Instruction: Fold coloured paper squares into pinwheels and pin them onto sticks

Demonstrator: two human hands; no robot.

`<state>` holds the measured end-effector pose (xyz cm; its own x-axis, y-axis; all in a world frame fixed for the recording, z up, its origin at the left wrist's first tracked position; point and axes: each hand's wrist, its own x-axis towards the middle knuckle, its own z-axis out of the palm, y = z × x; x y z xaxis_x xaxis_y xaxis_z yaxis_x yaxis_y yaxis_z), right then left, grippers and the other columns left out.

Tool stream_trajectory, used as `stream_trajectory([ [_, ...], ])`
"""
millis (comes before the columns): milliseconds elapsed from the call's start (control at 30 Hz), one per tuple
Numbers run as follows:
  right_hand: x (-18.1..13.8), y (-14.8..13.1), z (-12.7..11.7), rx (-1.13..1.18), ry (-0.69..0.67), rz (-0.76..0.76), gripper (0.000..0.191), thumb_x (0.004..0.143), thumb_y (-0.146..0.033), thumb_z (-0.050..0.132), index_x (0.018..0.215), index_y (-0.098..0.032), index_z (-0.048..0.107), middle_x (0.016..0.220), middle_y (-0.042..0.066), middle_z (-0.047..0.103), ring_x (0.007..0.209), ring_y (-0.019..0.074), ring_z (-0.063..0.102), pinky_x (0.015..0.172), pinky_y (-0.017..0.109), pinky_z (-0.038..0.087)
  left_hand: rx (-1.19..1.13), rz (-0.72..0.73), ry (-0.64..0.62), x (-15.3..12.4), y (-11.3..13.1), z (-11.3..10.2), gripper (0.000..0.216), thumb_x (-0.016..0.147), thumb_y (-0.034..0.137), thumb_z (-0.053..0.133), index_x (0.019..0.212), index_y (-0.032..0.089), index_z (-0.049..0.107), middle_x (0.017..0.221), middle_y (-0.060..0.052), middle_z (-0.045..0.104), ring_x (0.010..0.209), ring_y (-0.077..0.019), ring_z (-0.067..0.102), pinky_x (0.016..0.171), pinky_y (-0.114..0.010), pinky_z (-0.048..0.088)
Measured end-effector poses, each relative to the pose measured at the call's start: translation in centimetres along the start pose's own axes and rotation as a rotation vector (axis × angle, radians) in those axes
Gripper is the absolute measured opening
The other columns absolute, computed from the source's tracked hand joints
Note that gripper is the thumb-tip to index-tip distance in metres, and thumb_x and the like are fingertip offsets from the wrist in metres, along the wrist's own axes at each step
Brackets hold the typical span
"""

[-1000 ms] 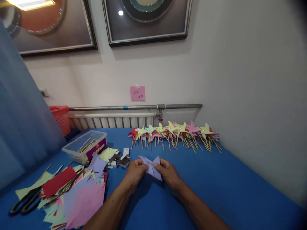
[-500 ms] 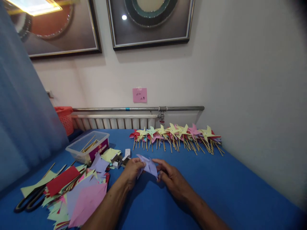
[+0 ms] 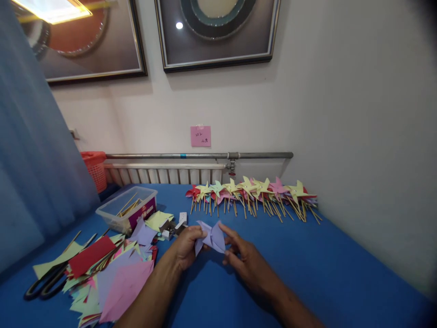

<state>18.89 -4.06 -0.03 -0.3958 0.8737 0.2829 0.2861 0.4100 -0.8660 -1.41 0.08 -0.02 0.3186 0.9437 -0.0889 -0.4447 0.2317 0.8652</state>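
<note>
Above the blue tabletop, my left hand [image 3: 189, 246] grips a purple paper pinwheel [image 3: 215, 238] by its left side, thumb on top. Its folded blades curl toward the middle. My right hand [image 3: 241, 255] curls around the right side, with the index finger on the upper right corner and the thumb by the lower right one. Whether a pin sits at the centre is too small to tell. Small opened boxes [image 3: 167, 228] with tiny metal pieces lie just beyond my left hand. Left of my forearm is a pile of cut coloured paper [image 3: 126, 289].
Finished pinwheels on sticks [image 3: 262, 187] line the back of the table. A clear plastic box [image 3: 114, 216] holds sticks at left. Black-handled scissors [image 3: 51, 284] lie beside the red paper [image 3: 91, 256]. A blue curtain [image 3: 41, 159] hangs at left, near a red basket [image 3: 96, 171].
The right blade of the purple pinwheel has been raised and now stands more upright. My right index finger has moved with its corner. The left hand keeps its grip.
</note>
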Motion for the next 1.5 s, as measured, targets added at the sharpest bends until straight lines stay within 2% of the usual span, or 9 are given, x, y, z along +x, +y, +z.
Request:
stream_trajectory([
  [100,0.0,-0.4,0.0,-0.085,0.012,-0.042,0.047,0.089,-0.018,0.053,0.134,-0.025,0.062,0.087,0.003,0.073,0.076,0.0176,0.066,0.077,0.031,0.048,0.009,-0.005,-0.032,-0.1,0.0,-0.1,0.025,0.056,0.029,0.084,0.064,0.011,0.067,0.057,-0.002,0.06,0.05,-0.0096,0.051,0.054,-0.023,0.04],
  [200,-0.1,-0.7,0.0,-0.096,0.025,-0.054,0.032,0.089,-0.019,0.053,0.115,-0.023,0.071,0.091,0.004,0.074,0.08,0.0192,0.067,0.079,0.031,0.047,0.048,-0.022,-0.066,-0.2,0.1,-0.1,0.023,0.057,0.028,0.082,0.062,0.011,0.068,0.055,-0.003,0.061,0.049,-0.0102,0.052,0.053,-0.024,0.04],
  [400,-0.3,-1.3,0.1,-0.055,0.04,-0.038,0.034,0.088,-0.016,0.051,0.112,-0.023,0.073,0.092,0.004,0.074,0.083,0.0198,0.065,0.078,0.029,0.046,0.041,-0.045,-0.049,-0.3,0.2,-0.2,0.022,0.054,0.026,0.082,0.06,0.012,0.066,0.054,-0.002,0.06,0.048,-0.0106,0.053,0.053,-0.024,0.04],
  [500,-0.2,-1.2,0.3,-0.04,0.047,-0.043,0.029,0.089,-0.021,0.055,0.111,-0.024,0.074,0.098,0.005,0.075,0.088,0.0212,0.067,0.081,0.03,0.047,0.061,-0.062,-0.056,-0.3,0.1,-0.1,0.02,0.052,0.023,0.08,0.061,0.012,0.066,0.055,-0.002,0.062,0.049,-0.0111,0.054,0.055,-0.024,0.04],
  [567,-0.1,-1.1,0.4,-0.043,0.046,-0.052,0.025,0.092,-0.026,0.055,0.106,-0.024,0.076,0.094,0.004,0.075,0.085,0.0204,0.067,0.079,0.029,0.046,0.098,-0.057,-0.047,-0.3,-0.1,0.0,0.018,0.053,0.023,0.078,0.062,0.012,0.066,0.056,-0.002,0.062,0.049,-0.0109,0.054,0.055,-0.024,0.039],
  [767,0.3,-0.7,0.0,-0.054,0.08,-0.042,0.025,0.094,-0.038,0.055,0.093,-0.022,0.074,0.083,0.002,0.071,0.077,0.0185,0.062,0.074,0.028,0.044,0.334,0.018,-0.005,-0.3,-0.4,0.6,0.017,0.059,0.027,0.072,0.064,0.012,0.065,0.057,-0.001,0.062,0.051,-0.0103,0.049,0.055,-0.024,0.034],
  [1033,0.6,0.9,0.6,0.103,0.135,0.106,0.026,0.089,-0.045,0.06,0.081,-0.02,0.066,0.069,-0.002,0.056,0.063,0.0147,0.049,0.06,0.026,0.038,0.533,0.178,0.092,-0.1,-1.0,1.6,0.018,0.064,0.03,0.066,0.06,0.017,0.056,0.055,0.003,0.052,0.052,-0.0089,0.042,0.054,-0.024,0.029],
  [1300,1.1,1.1,1.4,0.021,0.251,-0.015,0.03,0.09,-0.041,0.06,0.069,-0.021,0.059,0.076,0.0,0.056,0.074,0.0171,0.055,0.07,0.029,0.041,0.547,0.156,0.175,-0.2,-1.7,2.5,0.01,0.062,0.024,0.061,0.058,0.018,0.053,0.053,0.005,0.047,0.05,-0.0079,0.037,0.051,-0.023,0.025],
  [1500,1.0,0.7,1.5,-0.046,0.283,-0.054,0.026,0.095,-0.04,0.055,0.079,-0.021,0.062,0.082,0.001,0.059,0.077,0.0176,0.055,0.074,0.029,0.041,0.562,0.125,0.231,0.1,-1.8,2.3,0.01,0.062,0.024,0.06,0.057,0.018,0.054,0.051,0.004,0.049,0.049,-0.0088,0.039,0.05,-0.024,0.026],
])
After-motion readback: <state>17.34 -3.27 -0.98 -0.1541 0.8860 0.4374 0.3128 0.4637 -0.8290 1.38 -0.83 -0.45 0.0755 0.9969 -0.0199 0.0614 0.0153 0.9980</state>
